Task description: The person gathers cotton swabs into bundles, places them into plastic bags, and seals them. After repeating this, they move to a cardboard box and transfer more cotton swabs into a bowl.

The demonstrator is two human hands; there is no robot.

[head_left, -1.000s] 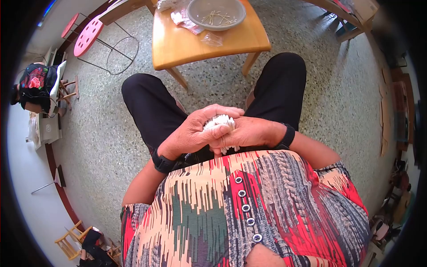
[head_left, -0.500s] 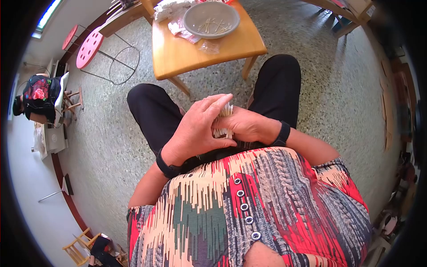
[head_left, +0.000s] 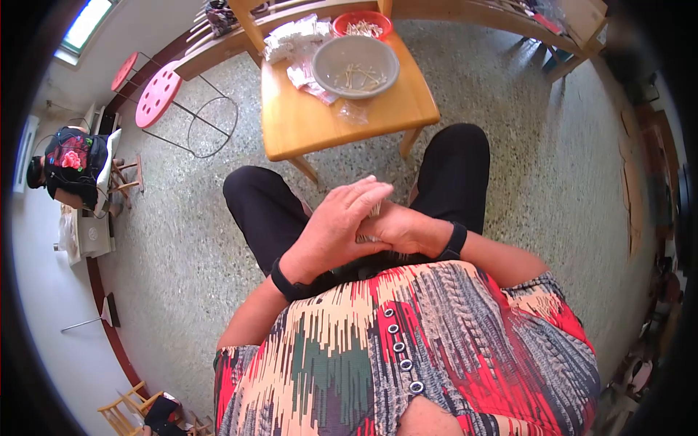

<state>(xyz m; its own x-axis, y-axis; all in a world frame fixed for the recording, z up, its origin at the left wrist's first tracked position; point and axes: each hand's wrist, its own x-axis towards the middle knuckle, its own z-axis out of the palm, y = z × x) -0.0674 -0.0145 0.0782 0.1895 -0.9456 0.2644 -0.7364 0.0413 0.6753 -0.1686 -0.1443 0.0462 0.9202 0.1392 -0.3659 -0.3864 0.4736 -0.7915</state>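
Between my two hands, over my lap, is a bundle of cotton swabs [head_left: 376,210], mostly covered; only a few pale ends show. My left hand [head_left: 327,229] wraps the bundle from the left, its fingers lying across the top and its thumb below. From the other side my right hand [head_left: 407,227] closes around it, partly hidden under the left fingers. Ahead of my knees, a wooden chair [head_left: 291,127] bears a grey bowl [head_left: 347,49] with several loose swabs in it. Behind that, a red bowl [head_left: 339,27] contains more swabs.
White packets [head_left: 298,36] and pink-white packaging [head_left: 309,81] lie left of the grey bowl, a clear plastic bag [head_left: 353,112] in front. Round stools [head_left: 158,94] stand at the left. Farther left, another person [head_left: 73,160] sits by the wall. A wooden bench [head_left: 211,58] runs behind the chair.
My view has tilted up, so the chair and red bowl show more fully. My hands have closed further over the swabs, hiding more of the bundle.
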